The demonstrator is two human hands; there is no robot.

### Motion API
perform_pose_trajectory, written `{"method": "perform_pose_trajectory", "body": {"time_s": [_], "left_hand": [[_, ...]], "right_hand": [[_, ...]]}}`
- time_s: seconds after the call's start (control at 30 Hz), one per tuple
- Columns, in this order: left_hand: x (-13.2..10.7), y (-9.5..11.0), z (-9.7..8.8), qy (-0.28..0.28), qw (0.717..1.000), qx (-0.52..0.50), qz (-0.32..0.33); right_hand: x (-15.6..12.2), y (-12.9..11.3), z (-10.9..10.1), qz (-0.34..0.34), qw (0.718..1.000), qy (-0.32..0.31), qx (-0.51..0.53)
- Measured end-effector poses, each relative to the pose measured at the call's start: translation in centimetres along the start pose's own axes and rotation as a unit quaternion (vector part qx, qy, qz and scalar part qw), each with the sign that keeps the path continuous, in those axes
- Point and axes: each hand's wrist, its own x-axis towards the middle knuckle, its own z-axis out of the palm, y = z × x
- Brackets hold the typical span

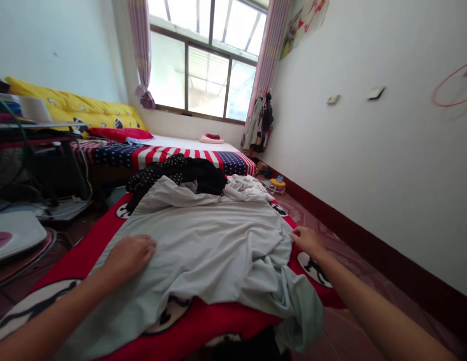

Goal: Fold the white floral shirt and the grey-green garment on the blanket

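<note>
A pale grey-green piece of clothing [203, 235] lies spread over a red cover with black-and-white round prints [229, 321]. Its lower right part is bunched and hangs past the front edge. On the left side of the cloth rests my left hand [130, 255], palm down with its fingers bent loosely over the fabric and nothing gripped that I can see. My right hand [306, 239] is at the right edge of the garment, its thumb and fingers pinched together on the cloth's border.
Behind the garment lie dark dotted clothes [176, 170] and a white patterned cloth [248, 186]. A bed with a striped, starred cover [173, 156] stands under the window. At left is a cluttered desk [33, 135]; at right, a small yellow stool [277, 184] near the wall.
</note>
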Motion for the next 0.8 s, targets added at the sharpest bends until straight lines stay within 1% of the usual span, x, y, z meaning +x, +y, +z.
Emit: {"method": "perform_pose_trajectory", "body": {"time_s": [0.07,0.13,0.17,0.23,0.3,0.33,0.4,0.43,0.47,0.5,0.53,0.57,0.6,0.63,0.67,0.73,0.77,0.8], "left_hand": [[-0.3,3.9,-0.4,0.002,0.996,-0.059,0.066],[-0.7,7.8,-0.3,-0.023,0.98,-0.145,0.137],[-1.0,9.5,0.0,-0.041,0.97,-0.171,0.167],[-1.7,12.1,0.7,-0.078,0.956,-0.201,0.201],[-2.1,13.4,1.7,-0.116,0.949,-0.206,0.21],[-2.3,13.7,2.2,-0.13,0.947,-0.205,0.21],[-2.5,13.8,3.1,-0.141,0.946,-0.199,0.214],[-2.5,13.7,3.5,-0.14,0.946,-0.198,0.216],[-2.5,13.7,3.7,-0.139,0.945,-0.202,0.217],[-2.5,13.6,3.8,-0.137,0.944,-0.213,0.214],[-2.3,13.6,3.8,-0.134,0.941,-0.234,0.206],[-2.1,13.6,3.7,-0.131,0.935,-0.266,0.193],[-1.9,13.5,3.5,-0.129,0.926,-0.311,0.172],[-1.5,13.4,3.2,-0.126,0.911,-0.365,0.142],[-1.1,13.2,2.8,-0.123,0.892,-0.422,0.103],[-0.3,12.4,1.9,-0.117,0.839,-0.531,0.014],[0.1,11.7,1.5,-0.109,0.809,-0.577,-0.023],[0.4,10.7,1.1,-0.096,0.78,-0.616,-0.053]], "right_hand": [[-0.5,0.2,0.2,0.004,1.0,-0.006,0.029],[-1.4,0.2,0.0,0.008,0.998,-0.015,0.063],[-2.1,0.1,-0.4,0.01,0.996,-0.034,0.087],[-4.5,0.0,-1.4,-0.003,0.986,-0.111,0.125],[-7.8,-0.2,-2.6,-0.044,0.974,-0.196,0.108],[-9.4,-0.3,-3.1,-0.071,0.972,-0.211,0.068],[-12.5,-0.6,-3.9,-0.116,0.974,-0.195,-0.018],[-13.6,-0.8,-4.2,-0.124,0.975,-0.182,-0.042],[-14.4,-1.2,-4.5,-0.124,0.973,-0.189,-0.039],[-14.9,-1.8,-4.9,-0.117,0.967,-0.224,-0.007],[-15.0,-2.6,-5.4,-0.105,0.953,-0.279,0.053],[-15.0,-3.6,-5.9,-0.092,0.926,-0.342,0.131],[-14.8,-5.0,-6.6,-0.083,0.887,-0.396,0.221],[-14.5,-6.5,-7.2,-0.079,0.843,-0.428,0.315],[-14.2,-8.2,-7.6,-0.081,0.805,-0.427,0.403],[-13.7,-11.8,-7.6,-0.094,0.74,-0.359,0.561],[-13.4,-13.4,-7.0,-0.103,0.704,-0.332,0.62],[-13.0,-14.7,-6.1,-0.115,0.675,-0.319,0.656]]}}
